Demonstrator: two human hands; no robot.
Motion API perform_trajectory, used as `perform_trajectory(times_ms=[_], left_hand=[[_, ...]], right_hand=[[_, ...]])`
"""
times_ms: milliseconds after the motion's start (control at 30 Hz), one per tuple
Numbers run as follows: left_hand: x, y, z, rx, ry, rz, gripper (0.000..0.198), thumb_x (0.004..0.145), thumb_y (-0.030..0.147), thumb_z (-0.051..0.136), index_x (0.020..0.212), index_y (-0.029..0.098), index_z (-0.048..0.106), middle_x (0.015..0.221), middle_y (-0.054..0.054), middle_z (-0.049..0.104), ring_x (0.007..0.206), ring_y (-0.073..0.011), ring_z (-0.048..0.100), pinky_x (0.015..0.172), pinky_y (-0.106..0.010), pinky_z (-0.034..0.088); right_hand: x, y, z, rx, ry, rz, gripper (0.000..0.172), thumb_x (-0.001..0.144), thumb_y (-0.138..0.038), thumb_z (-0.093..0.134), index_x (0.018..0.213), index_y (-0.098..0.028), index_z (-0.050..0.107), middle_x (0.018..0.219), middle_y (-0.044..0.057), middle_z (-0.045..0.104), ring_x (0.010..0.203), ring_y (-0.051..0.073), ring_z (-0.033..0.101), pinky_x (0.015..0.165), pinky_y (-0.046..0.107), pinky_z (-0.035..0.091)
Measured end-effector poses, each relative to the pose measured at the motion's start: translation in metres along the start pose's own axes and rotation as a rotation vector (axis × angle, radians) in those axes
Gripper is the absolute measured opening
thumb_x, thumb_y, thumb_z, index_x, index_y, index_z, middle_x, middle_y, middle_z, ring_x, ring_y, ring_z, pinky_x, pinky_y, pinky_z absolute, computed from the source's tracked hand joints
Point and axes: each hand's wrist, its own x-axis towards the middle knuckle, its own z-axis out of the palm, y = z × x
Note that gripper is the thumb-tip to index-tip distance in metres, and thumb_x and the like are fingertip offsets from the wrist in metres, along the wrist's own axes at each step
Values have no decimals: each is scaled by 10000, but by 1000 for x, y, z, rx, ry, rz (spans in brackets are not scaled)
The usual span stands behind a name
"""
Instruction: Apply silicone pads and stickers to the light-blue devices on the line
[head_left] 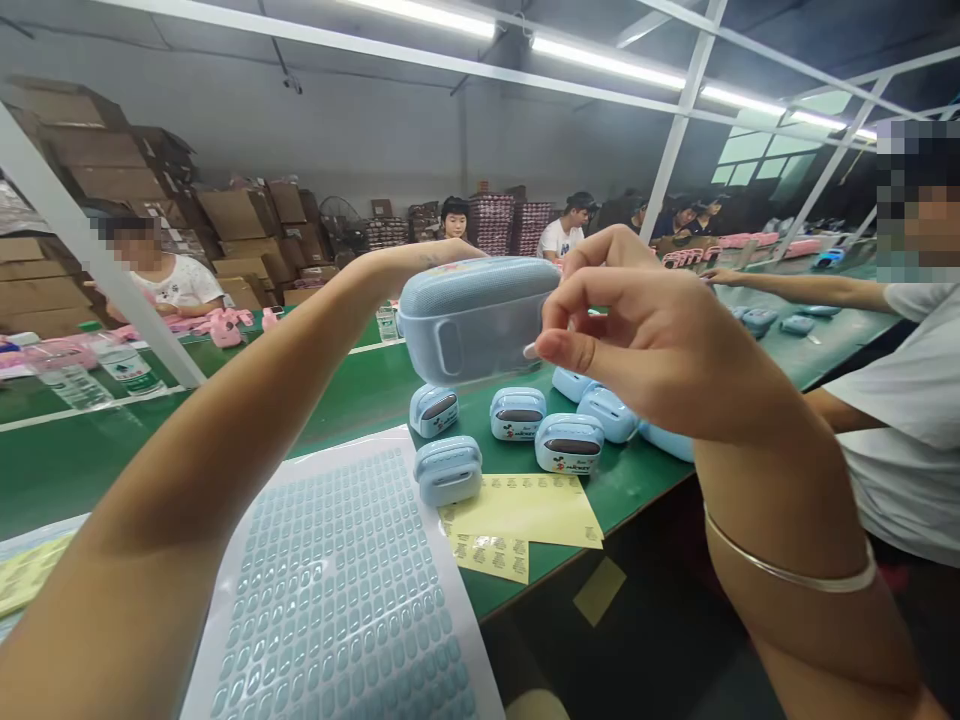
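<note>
Raised in front of me is a light blue portable speaker (480,335) with a mesh-textured face on top and an oblong raised outline on its smooth side. My left hand (457,250) holds it from behind; its fingers are hidden by the speaker. At the speaker's right end, my right hand (626,335) is closed, thumb and index finger pinched together beside the casing. Whatever is in that pinch is too small to make out. Below lies a white sheet (337,580) covered in rows of small oblong clear-blue stickers.
Several blue speakers (568,443) with dark panels and cartoon prints stand on the green table (330,400). Yellow label sheets (532,510) lie near its edge. Water bottles (127,362) and pink items (225,328) are beyond. A co-worker's arm (802,287) reaches in at right.
</note>
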Motion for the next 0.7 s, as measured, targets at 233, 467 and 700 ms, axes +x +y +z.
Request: perform_trajectory(times_ms=[233,467,700], left_hand=[[0,-7,2,20,-15,-1,277,814,216,443,914,27,619,835,-64,617,699,-132,522,675,-277,422],[6,-13,9,97,-17,6,256,790,225,449,900,102,646,731,17,629,742,-141,574,714,-257,459],[15,-27,11,447,32,58,337,864,265,399,1077,117,614,1011,-55,671,878,-155,582,790,-256,448]], right_hand=[[0,-1,2,-37,-5,5,262,827,-415,593,731,-172,608,871,-8,379,902,122,489,773,296,481],[-7,5,31,-179,252,-41,127,835,-250,595,731,-188,557,806,17,355,850,168,470,762,364,484],[-28,38,43,-72,552,-61,181,859,-328,555,721,-213,535,812,20,385,786,154,450,680,316,449]])
